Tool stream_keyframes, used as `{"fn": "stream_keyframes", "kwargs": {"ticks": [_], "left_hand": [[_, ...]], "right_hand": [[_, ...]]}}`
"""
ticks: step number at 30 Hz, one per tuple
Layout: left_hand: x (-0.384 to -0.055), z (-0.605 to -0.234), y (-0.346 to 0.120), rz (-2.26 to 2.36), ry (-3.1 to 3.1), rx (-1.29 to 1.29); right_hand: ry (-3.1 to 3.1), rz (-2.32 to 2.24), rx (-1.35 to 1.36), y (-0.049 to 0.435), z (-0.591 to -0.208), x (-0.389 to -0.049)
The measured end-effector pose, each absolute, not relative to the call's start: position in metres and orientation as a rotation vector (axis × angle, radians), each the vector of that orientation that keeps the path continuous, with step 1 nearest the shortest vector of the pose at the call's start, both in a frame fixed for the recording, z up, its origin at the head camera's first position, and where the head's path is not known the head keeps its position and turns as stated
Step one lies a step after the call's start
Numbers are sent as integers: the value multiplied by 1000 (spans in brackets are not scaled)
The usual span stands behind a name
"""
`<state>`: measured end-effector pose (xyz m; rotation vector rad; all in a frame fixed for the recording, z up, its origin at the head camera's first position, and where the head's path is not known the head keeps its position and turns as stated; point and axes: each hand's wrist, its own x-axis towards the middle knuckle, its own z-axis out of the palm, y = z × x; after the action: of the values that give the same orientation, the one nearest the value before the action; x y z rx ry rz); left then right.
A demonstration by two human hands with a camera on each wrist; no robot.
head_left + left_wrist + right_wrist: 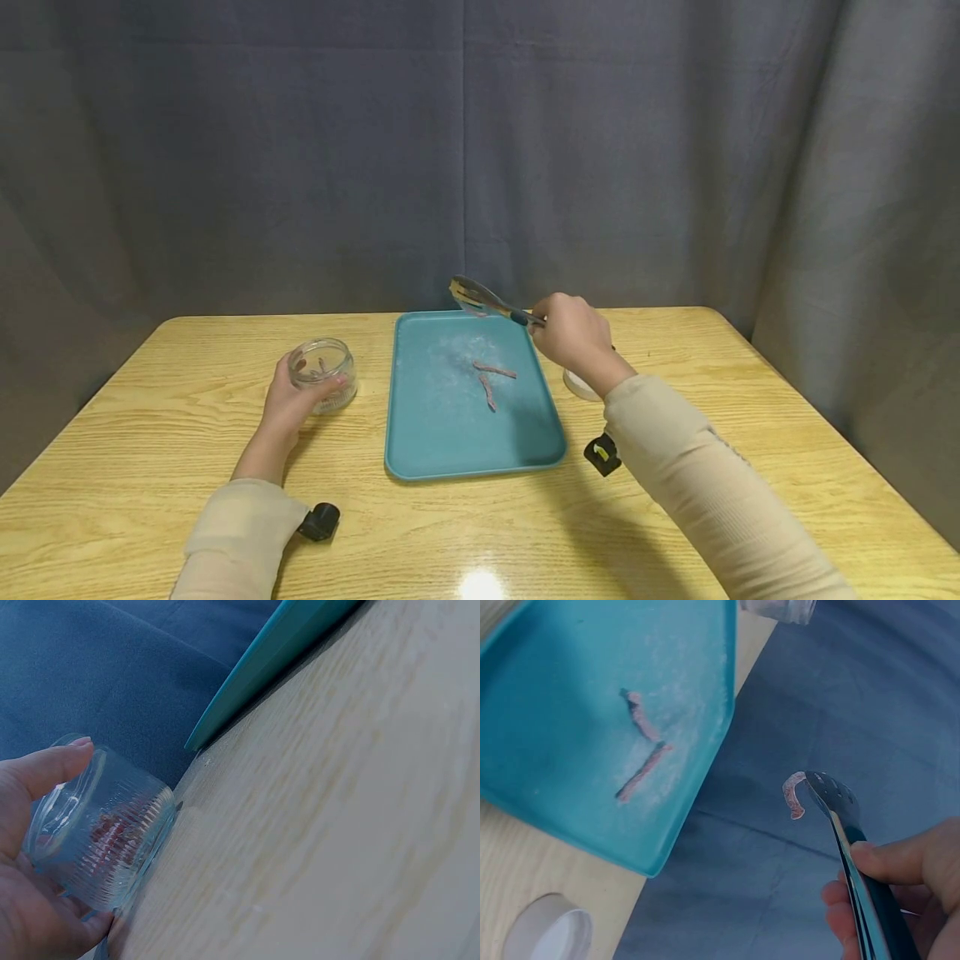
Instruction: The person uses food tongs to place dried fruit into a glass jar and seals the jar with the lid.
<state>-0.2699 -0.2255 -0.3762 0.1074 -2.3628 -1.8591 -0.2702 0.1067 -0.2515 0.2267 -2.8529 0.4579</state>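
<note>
My left hand grips a clear ribbed glass jar by its side on the table, left of the tray. Reddish strips show through the jar's wall in the left wrist view. Held in my right hand is a pair of tongs, raised above the tray's far right part. Pinched at the tips of the tongs, one curved, powder-dusted strip hangs down in the right wrist view. Two more pinkish strips lie on the teal tray, amid a scatter of white powder.
Right of the tray stands a small white round container, partly hidden behind my right forearm. The wooden table reaches back to a grey curtain. A black wrist camera is strapped under my left sleeve.
</note>
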Motion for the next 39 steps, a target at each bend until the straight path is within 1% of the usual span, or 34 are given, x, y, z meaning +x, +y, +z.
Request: {"fn": "stream_keyframes", "kwargs": {"ticks": [19,30,39], "left_hand": [[-267,-376,-228,-1864,-2353,151],[-267,-378,-228,-1871,-2338,123],[-268,-377,-229,-1872,-2344,131]], "right_hand": [[-2810,571,265,68,-232,-265],[-2767,669,309,43,-234,-261],[-2726,761,396,25,-249,-257]]}}
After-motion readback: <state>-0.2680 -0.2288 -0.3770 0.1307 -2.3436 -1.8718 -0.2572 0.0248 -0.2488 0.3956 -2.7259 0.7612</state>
